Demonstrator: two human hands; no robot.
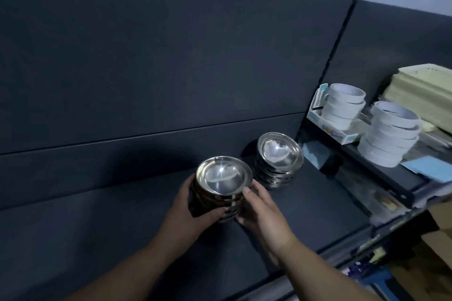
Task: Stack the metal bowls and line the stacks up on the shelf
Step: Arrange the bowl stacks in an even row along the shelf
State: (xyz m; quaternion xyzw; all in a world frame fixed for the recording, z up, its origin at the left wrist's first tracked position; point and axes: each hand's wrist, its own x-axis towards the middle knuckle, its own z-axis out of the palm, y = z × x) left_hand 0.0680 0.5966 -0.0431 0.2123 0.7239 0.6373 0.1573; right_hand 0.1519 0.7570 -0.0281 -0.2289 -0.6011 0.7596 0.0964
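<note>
**Placement of the Second Bowl Stack: Hazards and Clearances**

Both hands are gripping a stack of metal bowls (223,186) at the centre of the frame. The left hand (193,212) is wrapping the stack's left and lower side, thumb up along the wall and fingers curled under the base. The right hand (259,210) is pressing against the right side, thumb near the top rim and the other fingers close together lower down. Whether the stack's base is touching the shelf (122,239) cannot be told.

Hazards, as judged: the nested bowls are smooth and are leaning slightly, so uneven squeeze is likely to make upper bowls slide or fan apart. A push to the right is risking a knock against the finished stack (278,161), which is standing just beside, to the upper right.

Clearances: open shelf surface is extending across the left and lower left of the frame. The back panel (146,56) is closing the upper side. At right, a divider (325,85) is separating the bowls from the tape rolls (389,134). The shelf's front edge is running along the lower right.
</note>
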